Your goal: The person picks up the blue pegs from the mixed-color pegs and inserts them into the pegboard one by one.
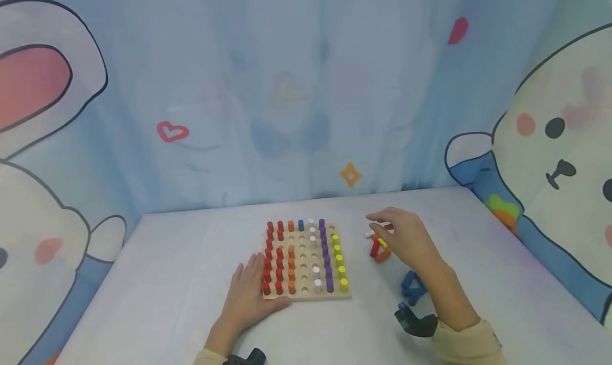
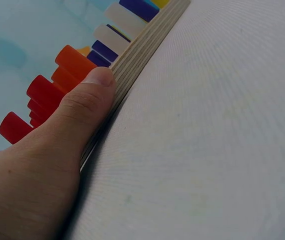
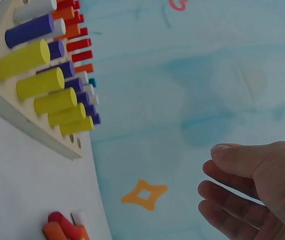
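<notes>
I see my left hand (image 1: 248,293) lying flat with straight fingers on the bench (image 1: 158,280), thumb pressed against the peg board (image 1: 306,296) edge. My right hand (image 1: 404,237) hovers with loose fingers, holding nothing, over loose pegs (image 1: 380,251) just right of the board.
</notes>
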### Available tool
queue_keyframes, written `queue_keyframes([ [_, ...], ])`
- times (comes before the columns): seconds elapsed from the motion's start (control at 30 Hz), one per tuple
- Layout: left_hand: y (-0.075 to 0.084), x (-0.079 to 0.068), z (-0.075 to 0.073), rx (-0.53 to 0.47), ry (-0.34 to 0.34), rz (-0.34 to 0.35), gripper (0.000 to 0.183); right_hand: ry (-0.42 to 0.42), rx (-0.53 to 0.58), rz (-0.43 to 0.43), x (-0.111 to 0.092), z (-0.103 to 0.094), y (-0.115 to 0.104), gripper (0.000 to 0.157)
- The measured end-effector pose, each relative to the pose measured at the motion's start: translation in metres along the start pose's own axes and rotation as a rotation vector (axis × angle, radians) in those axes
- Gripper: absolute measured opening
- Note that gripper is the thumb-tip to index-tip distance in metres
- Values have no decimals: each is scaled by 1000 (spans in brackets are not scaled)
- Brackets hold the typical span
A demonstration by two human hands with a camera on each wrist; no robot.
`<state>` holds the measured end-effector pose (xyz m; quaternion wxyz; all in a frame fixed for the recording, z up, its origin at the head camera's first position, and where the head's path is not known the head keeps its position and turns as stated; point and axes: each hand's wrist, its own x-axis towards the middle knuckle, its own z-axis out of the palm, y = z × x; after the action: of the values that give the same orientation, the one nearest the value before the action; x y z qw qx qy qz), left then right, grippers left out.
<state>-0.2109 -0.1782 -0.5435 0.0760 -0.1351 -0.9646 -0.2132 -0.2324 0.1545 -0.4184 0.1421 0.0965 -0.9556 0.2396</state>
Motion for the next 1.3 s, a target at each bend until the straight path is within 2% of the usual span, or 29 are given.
queue_keyframes([
  [0.1, 0, 3, -1, 10, 22, 5, 120, -7, -24, 5, 2, -8, 4, 29],
  [0.23, 1, 6, -2, 5, 28, 2, 120, -60, -36, 10, 5, -16, 11, 30],
  [0.57, 3, 7, -7, -6, -4, -19, 120, -319, 13, 46, 8, -23, 49, 36],
  [0.77, -2, 5, -4, 1, -9, -27, 121, -475, 38, 121, 0, -28, 75, 41],
  [0.97, 0, 4, -3, -9, -20, -40, 122, -561, 61, 201, -13, -34, 109, 37],
  [1.1, 0, 3, -2, -7, -22, -33, 122, -642, 96, 283, -20, -39, 130, 43],
  [1.23, 1, 1, -1, -5, -31, -32, 122, -729, 166, 390, -28, -41, 140, 50],
  [1.3, 2, 0, -2, -8, -34, -35, 122, -751, 191, 418, -31, -40, 142, 50],
])
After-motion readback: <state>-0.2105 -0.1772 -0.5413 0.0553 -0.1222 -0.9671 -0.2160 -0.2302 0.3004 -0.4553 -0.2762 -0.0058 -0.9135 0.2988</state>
